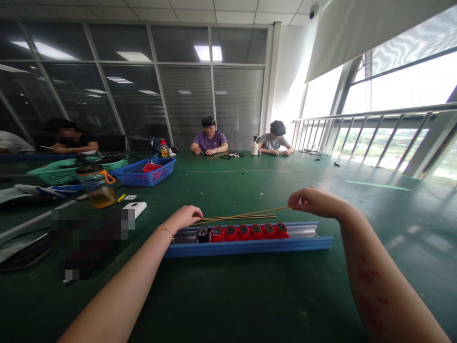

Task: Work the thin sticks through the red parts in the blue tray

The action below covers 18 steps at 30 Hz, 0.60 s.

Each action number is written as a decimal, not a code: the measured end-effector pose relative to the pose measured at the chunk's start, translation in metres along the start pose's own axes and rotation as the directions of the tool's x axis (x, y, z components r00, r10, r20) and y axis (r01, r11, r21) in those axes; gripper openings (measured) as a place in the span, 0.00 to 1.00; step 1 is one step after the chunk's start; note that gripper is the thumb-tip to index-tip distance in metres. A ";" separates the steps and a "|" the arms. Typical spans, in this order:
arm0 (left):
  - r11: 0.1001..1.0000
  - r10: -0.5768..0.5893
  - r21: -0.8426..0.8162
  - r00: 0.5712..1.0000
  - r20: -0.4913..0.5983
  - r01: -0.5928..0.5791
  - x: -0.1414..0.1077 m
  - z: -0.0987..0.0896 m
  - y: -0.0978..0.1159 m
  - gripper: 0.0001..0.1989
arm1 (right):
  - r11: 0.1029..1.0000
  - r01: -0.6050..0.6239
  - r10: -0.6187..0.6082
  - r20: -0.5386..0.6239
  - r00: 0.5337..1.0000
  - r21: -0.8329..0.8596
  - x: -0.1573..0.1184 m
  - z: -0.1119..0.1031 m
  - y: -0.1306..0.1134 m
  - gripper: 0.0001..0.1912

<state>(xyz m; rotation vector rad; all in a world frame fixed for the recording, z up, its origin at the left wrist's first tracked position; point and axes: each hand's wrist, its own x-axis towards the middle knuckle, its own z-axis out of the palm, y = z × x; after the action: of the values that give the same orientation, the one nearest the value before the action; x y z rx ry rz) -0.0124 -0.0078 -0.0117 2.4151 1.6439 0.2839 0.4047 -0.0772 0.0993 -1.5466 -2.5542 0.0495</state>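
Beside the left hand (185, 216), thin rods (257, 216) overlap; contact unclear.

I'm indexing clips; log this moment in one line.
left hand: at left ends of thin rods | right hand: holding slanted rod | red blocks: in blue rail

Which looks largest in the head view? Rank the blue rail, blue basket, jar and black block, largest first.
1. Blue rail
2. Blue basket and jar, too close to rank
3. Black block
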 end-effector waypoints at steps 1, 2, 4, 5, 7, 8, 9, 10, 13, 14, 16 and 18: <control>1.000 -0.003 0.000 1.000 -0.001 0.003 0.000 0.000 0.000 0.10 | 0.999 -0.029 0.029 -0.034 0.999 -0.020 -0.003 -0.002 0.004 0.09; 1.000 -0.008 0.001 1.000 -0.001 0.008 -0.001 0.000 0.001 0.10 | 0.997 -0.065 0.062 -0.068 0.996 -0.036 -0.006 -0.004 0.009 0.09; 1.000 -0.017 0.007 1.000 -0.008 0.017 -0.001 0.000 0.002 0.10 | 0.990 -0.128 0.121 -0.119 0.986 -0.058 -0.011 -0.006 0.018 0.09; 1.000 -0.019 0.009 1.000 -0.010 0.019 -0.002 -0.001 0.002 0.10 | 0.987 -0.147 0.138 -0.132 0.982 -0.066 -0.012 -0.006 0.023 0.09; 1.000 -0.019 0.008 1.000 -0.013 0.019 -0.002 -0.001 0.003 0.10 | 0.983 -0.161 0.150 -0.129 0.980 -0.082 -0.012 -0.004 0.031 0.09; 1.000 -0.021 0.008 1.000 -0.016 0.021 -0.003 -0.001 0.004 0.10 | 0.983 -0.158 0.147 -0.116 0.982 -0.089 -0.010 0.000 0.034 0.09; 1.000 -0.021 0.009 1.000 -0.019 0.021 -0.003 -0.001 0.004 0.11 | 0.984 -0.153 0.144 -0.098 0.985 -0.093 -0.007 0.004 0.037 0.08; 1.000 -0.020 0.010 1.000 -0.022 0.020 -0.003 -0.002 0.005 0.11 | 0.984 -0.148 0.141 -0.076 0.987 -0.095 -0.002 0.009 0.038 0.08; 1.000 -0.009 0.015 1.000 -0.024 0.009 -0.003 -0.002 0.006 0.15 | 0.987 -0.134 0.134 -0.003 0.991 -0.090 0.016 0.028 0.035 0.08; 1.000 -0.002 0.015 1.000 -0.021 0.003 -0.003 -0.002 0.007 0.17 | 0.988 -0.121 0.123 0.023 0.992 -0.092 0.023 0.035 0.031 0.09; 1.000 0.004 0.014 1.000 -0.014 -0.003 -0.003 -0.002 0.006 0.18 | 0.987 -0.102 0.110 0.053 0.993 -0.125 0.035 0.049 0.021 0.10; 1.000 0.005 0.017 1.000 -0.009 -0.004 -0.002 -0.001 0.005 0.18 | 0.984 -0.101 0.111 0.060 0.992 -0.146 0.047 0.063 0.010 0.10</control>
<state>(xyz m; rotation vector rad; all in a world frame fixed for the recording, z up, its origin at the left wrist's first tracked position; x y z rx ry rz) -0.0095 -0.0115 -0.0092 2.4336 1.6515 0.2835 0.3827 -0.0281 0.0409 -1.7607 -2.5750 -0.0712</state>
